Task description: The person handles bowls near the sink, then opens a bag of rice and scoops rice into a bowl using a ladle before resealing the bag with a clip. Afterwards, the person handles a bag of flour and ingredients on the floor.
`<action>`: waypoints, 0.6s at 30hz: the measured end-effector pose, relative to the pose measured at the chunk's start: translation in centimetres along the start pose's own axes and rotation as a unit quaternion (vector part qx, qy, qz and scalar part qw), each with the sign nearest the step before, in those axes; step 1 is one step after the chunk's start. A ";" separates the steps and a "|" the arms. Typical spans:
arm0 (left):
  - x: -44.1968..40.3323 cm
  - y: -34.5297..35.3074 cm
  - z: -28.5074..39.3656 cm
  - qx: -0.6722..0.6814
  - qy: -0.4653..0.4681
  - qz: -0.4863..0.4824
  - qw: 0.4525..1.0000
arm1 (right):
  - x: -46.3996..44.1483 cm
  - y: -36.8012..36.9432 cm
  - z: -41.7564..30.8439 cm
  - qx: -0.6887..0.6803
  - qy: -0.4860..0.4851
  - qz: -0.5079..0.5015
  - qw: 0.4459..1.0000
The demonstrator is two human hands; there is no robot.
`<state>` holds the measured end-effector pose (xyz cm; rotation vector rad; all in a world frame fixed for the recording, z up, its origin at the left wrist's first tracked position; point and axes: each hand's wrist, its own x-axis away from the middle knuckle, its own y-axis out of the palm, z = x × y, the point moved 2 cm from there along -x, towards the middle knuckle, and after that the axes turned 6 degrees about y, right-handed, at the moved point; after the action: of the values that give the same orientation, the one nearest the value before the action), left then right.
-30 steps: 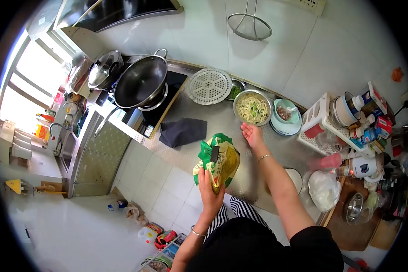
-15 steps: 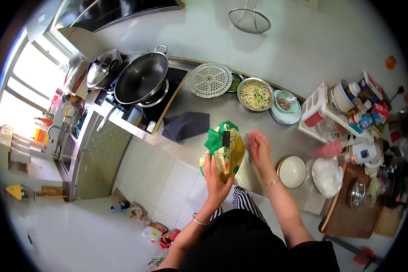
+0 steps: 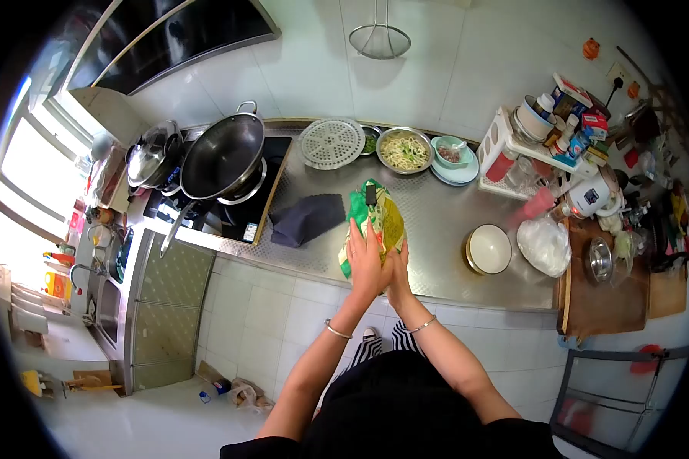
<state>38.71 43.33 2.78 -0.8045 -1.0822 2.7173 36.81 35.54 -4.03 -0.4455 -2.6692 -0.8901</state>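
A green and yellow bag [image 3: 391, 222] with a black clip at its top is between my two hands at the counter's front edge. My left hand [image 3: 367, 258] presses against its near left side, fingers pointing up over it. At its lower right, my right hand [image 3: 398, 269] grips the bag, partly hidden by the left one. Left of the bag lies a dark cloth [image 3: 308, 219]. Behind it stand a bowl of noodle-like strips with green bits [image 3: 404, 150] and a perforated metal plate [image 3: 332, 143].
A black wok [image 3: 222, 157] sits on the stove at left. To the right are a cream bowl [image 3: 489, 249], a white plastic bag [image 3: 544, 246], a white rack [image 3: 520, 183] and a brown board [image 3: 606, 291]. A small bowl [image 3: 448, 152] rests on stacked plates.
My right hand has come from the right of the bag onto it. The bag now sits closer to the counter, and the camera view has shifted.
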 end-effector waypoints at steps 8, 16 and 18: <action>-0.9 -3.4 0.0 -0.094 0.001 -0.049 0.994 | 2.2 1.0 0.1 0.028 0.004 0.060 0.998; -2.9 -3.4 0.7 0.070 0.067 0.038 0.995 | 3.3 1.2 -4.6 0.114 -0.025 0.109 0.987; -3.0 -3.1 0.7 0.046 0.081 0.040 0.995 | 2.9 1.6 -6.6 0.102 -0.056 0.088 0.989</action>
<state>40.58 44.32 6.57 -1.0516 -0.9028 2.6866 35.94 33.28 2.93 -0.6859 -2.7324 -0.5487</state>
